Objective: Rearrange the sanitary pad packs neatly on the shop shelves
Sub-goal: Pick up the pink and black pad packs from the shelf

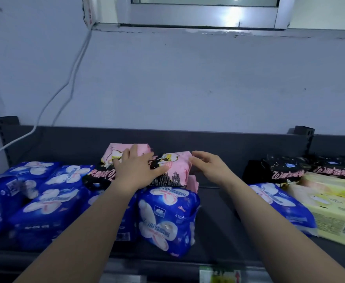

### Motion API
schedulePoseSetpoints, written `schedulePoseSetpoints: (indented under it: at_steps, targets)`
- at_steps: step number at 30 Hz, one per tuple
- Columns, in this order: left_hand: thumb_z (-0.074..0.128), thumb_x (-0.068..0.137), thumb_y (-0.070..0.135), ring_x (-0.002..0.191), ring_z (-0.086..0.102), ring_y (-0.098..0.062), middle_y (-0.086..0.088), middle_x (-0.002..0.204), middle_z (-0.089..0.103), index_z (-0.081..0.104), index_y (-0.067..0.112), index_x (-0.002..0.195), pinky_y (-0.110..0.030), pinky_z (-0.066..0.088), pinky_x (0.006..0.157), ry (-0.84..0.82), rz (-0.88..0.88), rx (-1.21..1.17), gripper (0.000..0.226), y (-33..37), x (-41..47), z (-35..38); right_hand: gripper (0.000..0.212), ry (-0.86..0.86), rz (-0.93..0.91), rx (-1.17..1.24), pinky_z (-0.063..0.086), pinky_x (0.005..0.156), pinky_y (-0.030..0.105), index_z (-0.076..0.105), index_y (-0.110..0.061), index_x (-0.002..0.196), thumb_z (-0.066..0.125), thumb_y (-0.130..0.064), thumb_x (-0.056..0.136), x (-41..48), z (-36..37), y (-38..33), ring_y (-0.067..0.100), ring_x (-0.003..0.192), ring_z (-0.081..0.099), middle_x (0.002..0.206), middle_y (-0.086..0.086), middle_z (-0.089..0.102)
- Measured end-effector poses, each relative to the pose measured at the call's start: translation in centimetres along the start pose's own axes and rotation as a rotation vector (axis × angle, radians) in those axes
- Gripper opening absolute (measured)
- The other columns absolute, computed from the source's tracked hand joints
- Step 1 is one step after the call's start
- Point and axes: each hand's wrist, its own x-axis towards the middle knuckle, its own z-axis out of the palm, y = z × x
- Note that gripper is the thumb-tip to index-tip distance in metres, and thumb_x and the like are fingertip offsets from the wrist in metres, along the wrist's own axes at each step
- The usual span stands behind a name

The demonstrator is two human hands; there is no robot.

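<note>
Lying flat with its fingers spread, the left hand [139, 166] presses on top of a pink-and-black pack [175, 166], which sits mid-shelf, partly on the blue packs below it. The right hand [210, 166] hovers at 3 o'clock of that pack, loosely open, its fingers gently curved toward the pack's right end; I cannot tell if the fingertips touch it. At 11 o'clock of the left hand a second pink pack [114, 152] lies against the shelf's back panel, partly under the fingers. At 6 o'clock of the hands an upright blue pack [167, 217] stands between the forearms. A heap of blue packs [51, 197] lies jumbled at 9 o'clock. Well apart at 3 o'clock, across a bare stretch of the dark shelf [218, 217], are black packs [284, 170] at the back, a lone blue pack [284, 207] in front of them, and yellow packs [331, 213] just beside it. A white cable [73, 74] runs down the wall at 10 o'clock, and a window frame [204, 17] sits at 12 o'clock.
</note>
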Motion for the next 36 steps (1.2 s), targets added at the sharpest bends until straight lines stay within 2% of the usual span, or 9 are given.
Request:
schedulePoseSetpoints:
  at_steps: [2, 4, 6, 11, 16, 23, 25, 31, 36]
  targets:
    - [0.032, 0.079, 0.085, 0.147, 0.003, -0.029, -0.004, 0.162, 0.004, 0.043, 0.045, 0.14, -0.059, 0.007, 0.114, -0.043, -0.026, 0.048, 0.073, 0.3, 0.1, 1.1, 0.048, 0.031, 0.017, -0.027, 0.053, 0.082, 0.024, 0.054, -0.02, 0.135, 0.061, -0.038, 0.091, 0.5, -0.8, 0.9, 0.014, 0.105, 0.062, 0.128, 0.002, 0.061]
    - [0.03, 0.082, 0.082, 0.148, 0.001, -0.029, -0.003, 0.162, 0.003, 0.046, 0.045, 0.138, -0.058, 0.005, 0.114, -0.046, -0.06, 0.06, 0.069, 0.4, 0.3, 2.2, 0.047, 0.031, 0.048, -0.062, 0.045, 0.061, 0.007, 0.052, -0.015, 0.137, 0.06, -0.031, 0.094, 1.1, -1.4, 2.3, 0.011, 0.099, 0.058, 0.13, 0.003, 0.058]
    - [0.03, 0.083, 0.081, 0.148, 0.002, -0.029, -0.004, 0.162, 0.004, 0.047, 0.045, 0.137, -0.059, 0.006, 0.114, -0.046, -0.094, 0.073, 0.067, 0.5, 0.9, 2.7, 0.048, 0.023, 0.087, -0.078, 0.042, 0.053, 0.005, 0.05, -0.012, 0.138, 0.06, -0.028, 0.094, 1.8, -1.6, 3.8, 0.009, 0.096, 0.054, 0.133, 0.004, 0.056]
    - [0.033, 0.083, 0.08, 0.147, 0.004, -0.029, -0.004, 0.161, 0.005, 0.048, 0.045, 0.136, -0.06, 0.009, 0.114, -0.053, -0.157, 0.126, 0.066, 0.4, 2.0, 3.6, 0.056, -0.017, 0.193, -0.09, 0.044, 0.096, 0.027, 0.047, -0.009, 0.14, 0.062, -0.031, 0.091, 3.1, -0.7, 7.2, 0.018, 0.121, 0.053, 0.141, 0.005, 0.051]
    - [0.037, 0.082, 0.08, 0.148, 0.0, -0.028, -0.004, 0.162, 0.003, 0.049, 0.047, 0.133, -0.058, 0.007, 0.115, -0.022, -0.154, 0.139, 0.062, 0.2, 1.8, 4.7, 0.054, -0.108, 0.279, -0.026, 0.046, 0.086, 0.029, 0.051, -0.007, 0.134, 0.064, -0.035, 0.089, 4.1, 1.6, 8.8, 0.016, 0.104, 0.055, 0.131, 0.004, 0.056]
    - [0.037, 0.086, 0.074, 0.148, 0.0, -0.027, -0.003, 0.162, 0.004, 0.05, 0.048, 0.133, -0.058, 0.006, 0.116, -0.016, -0.16, 0.101, 0.056, -0.1, 1.9, 4.6, 0.067, -0.191, 0.267, 0.067, 0.053, 0.085, 0.034, 0.04, -0.017, 0.138, 0.07, -0.041, 0.083, 5.2, 3.6, 9.1, 0.017, 0.109, 0.056, 0.136, 0.002, 0.052]
    - [0.039, 0.087, 0.072, 0.148, 0.002, -0.027, -0.003, 0.162, 0.006, 0.051, 0.047, 0.132, -0.058, 0.007, 0.116, -0.009, -0.152, 0.083, 0.053, -0.3, 1.9, 4.5, 0.07, -0.194, 0.274, 0.072, 0.056, 0.072, 0.034, 0.035, -0.021, 0.139, 0.072, -0.037, 0.082, 5.0, 3.9, 9.0, 0.019, 0.11, 0.056, 0.135, 0.001, 0.051]
    - [0.044, 0.089, 0.067, 0.147, 0.009, -0.026, -0.004, 0.16, 0.013, 0.056, 0.042, 0.131, -0.057, 0.011, 0.116, 0.011, -0.136, 0.018, 0.05, -0.5, 1.7, 3.8, 0.067, -0.023, 0.246, 0.222, 0.053, 0.089, 0.039, 0.042, -0.024, 0.135, 0.075, -0.008, 0.079, 4.9, 3.8, 8.6, 0.022, 0.107, 0.056, 0.121, 0.001, 0.053]
    - [0.049, 0.085, 0.068, 0.139, 0.029, -0.028, -0.009, 0.156, 0.024, 0.055, 0.033, 0.131, -0.049, 0.028, 0.112, 0.052, -0.122, -0.178, 0.058, -1.1, 1.9, 3.3, 0.065, 0.167, 0.191, 0.297, 0.053, 0.088, 0.051, 0.042, -0.032, 0.132, 0.071, -0.008, 0.079, 5.1, 0.8, 7.1, 0.028, 0.106, 0.059, 0.125, 0.001, 0.049]
